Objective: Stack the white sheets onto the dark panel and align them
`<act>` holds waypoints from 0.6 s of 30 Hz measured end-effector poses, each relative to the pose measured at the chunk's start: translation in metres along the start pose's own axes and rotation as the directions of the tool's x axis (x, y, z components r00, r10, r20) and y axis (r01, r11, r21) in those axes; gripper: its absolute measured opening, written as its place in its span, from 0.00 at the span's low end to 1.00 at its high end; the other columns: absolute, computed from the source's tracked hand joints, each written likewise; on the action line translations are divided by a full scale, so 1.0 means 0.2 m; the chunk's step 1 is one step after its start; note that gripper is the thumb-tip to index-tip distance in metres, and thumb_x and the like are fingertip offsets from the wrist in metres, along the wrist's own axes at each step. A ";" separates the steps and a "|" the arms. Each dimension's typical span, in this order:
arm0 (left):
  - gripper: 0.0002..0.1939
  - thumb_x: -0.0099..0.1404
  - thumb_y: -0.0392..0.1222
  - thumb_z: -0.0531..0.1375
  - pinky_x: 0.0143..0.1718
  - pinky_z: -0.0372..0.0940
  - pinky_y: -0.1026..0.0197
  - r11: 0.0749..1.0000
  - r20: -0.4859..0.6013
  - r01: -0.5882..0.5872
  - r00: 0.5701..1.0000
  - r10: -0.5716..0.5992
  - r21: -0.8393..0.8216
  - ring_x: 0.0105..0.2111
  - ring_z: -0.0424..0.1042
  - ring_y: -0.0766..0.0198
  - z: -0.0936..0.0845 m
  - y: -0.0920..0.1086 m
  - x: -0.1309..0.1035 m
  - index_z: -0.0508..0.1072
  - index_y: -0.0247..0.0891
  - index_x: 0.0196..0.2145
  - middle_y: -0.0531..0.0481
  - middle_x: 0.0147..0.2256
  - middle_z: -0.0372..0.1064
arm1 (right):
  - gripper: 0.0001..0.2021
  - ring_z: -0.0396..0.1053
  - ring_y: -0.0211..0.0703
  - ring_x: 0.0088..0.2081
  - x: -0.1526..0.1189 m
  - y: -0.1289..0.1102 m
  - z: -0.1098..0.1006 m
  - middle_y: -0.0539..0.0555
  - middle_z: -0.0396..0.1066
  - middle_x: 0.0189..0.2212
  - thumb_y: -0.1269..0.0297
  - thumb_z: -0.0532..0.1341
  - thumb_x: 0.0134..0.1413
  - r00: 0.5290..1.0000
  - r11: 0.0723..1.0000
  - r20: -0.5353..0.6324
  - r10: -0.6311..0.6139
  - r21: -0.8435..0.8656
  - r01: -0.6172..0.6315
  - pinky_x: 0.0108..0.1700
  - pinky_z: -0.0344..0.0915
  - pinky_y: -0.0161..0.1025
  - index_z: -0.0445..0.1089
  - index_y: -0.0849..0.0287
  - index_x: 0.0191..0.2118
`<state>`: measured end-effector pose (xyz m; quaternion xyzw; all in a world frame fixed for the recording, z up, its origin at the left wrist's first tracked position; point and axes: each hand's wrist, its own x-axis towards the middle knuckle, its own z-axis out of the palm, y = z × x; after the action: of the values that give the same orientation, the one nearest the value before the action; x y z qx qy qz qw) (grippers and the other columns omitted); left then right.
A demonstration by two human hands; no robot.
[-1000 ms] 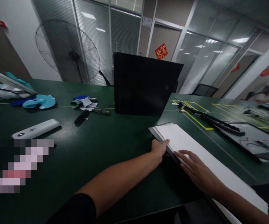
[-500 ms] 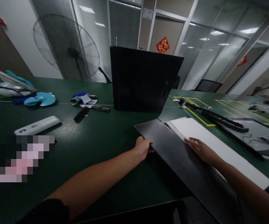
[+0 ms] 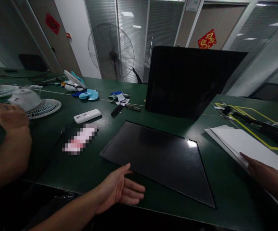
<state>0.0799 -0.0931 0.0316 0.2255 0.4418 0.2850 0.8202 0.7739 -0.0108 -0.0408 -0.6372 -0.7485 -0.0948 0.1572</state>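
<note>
I'm standing in an office-like workshop: blinds (image 3: 164,35) behind glass walls (image 3: 256,38), a long green bench (image 3: 228,179) bearing loose fan blades (image 3: 90,94) and a dark flat panel (image 3: 161,157).

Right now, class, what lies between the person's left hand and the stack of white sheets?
In the head view, the dark panel lies between the left hand and the white sheets, then a strip of green tabletop.
</note>
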 end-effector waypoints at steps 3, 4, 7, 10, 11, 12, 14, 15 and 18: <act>0.29 0.67 0.66 0.58 0.44 0.74 0.44 0.828 0.110 -0.165 0.986 0.125 0.537 0.37 0.81 0.49 -0.03 -0.01 -0.09 0.76 0.34 0.46 0.38 0.38 0.81 | 0.28 0.72 0.57 0.20 -0.03 -0.10 -0.09 0.66 0.77 0.27 0.52 0.54 0.62 0.993 0.989 0.078 0.089 -0.121 -0.079 0.19 0.60 0.44 0.71 0.60 0.62; 0.26 0.68 0.62 0.58 0.47 0.73 0.43 0.644 0.146 -0.281 0.956 0.256 0.711 0.40 0.81 0.49 -0.05 0.00 -0.10 0.78 0.36 0.47 0.39 0.39 0.81 | 0.27 0.71 0.57 0.19 -0.06 -0.18 -0.11 0.64 0.76 0.25 0.51 0.54 0.63 0.992 0.982 0.064 0.107 -0.161 -0.096 0.18 0.59 0.44 0.72 0.58 0.62; 0.26 0.65 0.53 0.63 0.65 0.53 0.33 -0.108 0.393 -0.397 0.764 0.511 0.912 0.61 0.68 0.43 -0.12 0.04 -0.06 0.73 0.47 0.60 0.42 0.58 0.73 | 0.23 0.76 0.55 0.25 -0.14 -0.56 -0.16 0.62 0.80 0.36 0.50 0.55 0.65 1.000 0.976 0.016 0.011 -0.218 -0.007 0.20 0.66 0.45 0.72 0.48 0.61; 0.33 0.66 0.54 0.64 0.68 0.34 0.26 -0.437 0.468 -0.252 0.723 0.508 0.863 0.71 0.49 0.40 -0.18 0.05 0.02 0.63 0.57 0.67 0.48 0.71 0.53 | 0.22 0.79 0.49 0.44 -0.19 -1.02 -0.13 0.54 0.74 0.55 0.59 0.54 0.68 0.967 0.959 0.013 -0.254 -0.127 0.254 0.37 0.78 0.43 0.67 0.46 0.64; 0.32 0.68 0.54 0.62 0.68 0.33 0.26 -0.460 0.454 -0.214 0.729 0.512 0.862 0.71 0.48 0.41 -0.19 0.05 0.05 0.62 0.59 0.67 0.49 0.72 0.51 | 0.22 0.77 0.47 0.48 -0.18 -1.16 -0.12 0.53 0.73 0.58 0.63 0.53 0.68 0.942 0.937 0.003 -0.337 -0.095 0.335 0.44 0.78 0.43 0.66 0.48 0.65; 0.30 0.70 0.54 0.61 0.68 0.35 0.26 -0.464 0.438 -0.188 0.733 0.521 0.866 0.71 0.49 0.42 -0.20 0.04 0.08 0.61 0.59 0.67 0.49 0.71 0.52 | 0.22 0.76 0.46 0.51 -0.17 -1.29 -0.10 0.53 0.71 0.59 0.66 0.52 0.68 0.918 0.916 -0.010 -0.397 -0.071 0.396 0.49 0.77 0.44 0.67 0.49 0.64; 0.32 0.68 0.56 0.63 0.69 0.41 0.30 -0.430 0.395 -0.141 0.707 0.587 0.892 0.70 0.52 0.43 -0.20 0.02 0.13 0.62 0.53 0.67 0.45 0.70 0.54 | 0.23 0.73 0.45 0.55 -0.09 -1.51 -0.07 0.53 0.70 0.60 0.71 0.52 0.67 0.886 0.885 -0.008 -0.464 -0.020 0.464 0.56 0.74 0.46 0.69 0.51 0.63; 0.38 0.66 0.58 0.65 0.69 0.46 0.33 -0.398 0.366 -0.114 0.670 0.646 0.910 0.70 0.52 0.42 -0.20 0.01 0.14 0.60 0.48 0.68 0.41 0.70 0.52 | 0.23 0.72 0.46 0.57 -0.05 -1.60 -0.06 0.53 0.70 0.60 0.73 0.51 0.66 0.873 0.873 0.010 -0.488 0.009 0.487 0.57 0.73 0.47 0.70 0.51 0.62; 0.55 0.58 0.57 0.71 0.69 0.51 0.36 -0.326 0.315 -0.060 0.468 0.826 0.943 0.72 0.42 0.38 -0.19 -0.02 0.17 0.47 0.37 0.72 0.32 0.73 0.36 | 0.27 0.67 0.49 0.61 0.10 -1.84 -0.06 0.52 0.67 0.62 0.76 0.51 0.64 0.837 0.847 0.130 -0.532 0.102 0.522 0.58 0.71 0.53 0.69 0.47 0.63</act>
<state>0.0629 -0.0691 -0.0098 0.7925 0.5514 0.2602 0.0161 0.4111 -0.0587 -0.0010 -0.4067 -0.9073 -0.0617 0.0870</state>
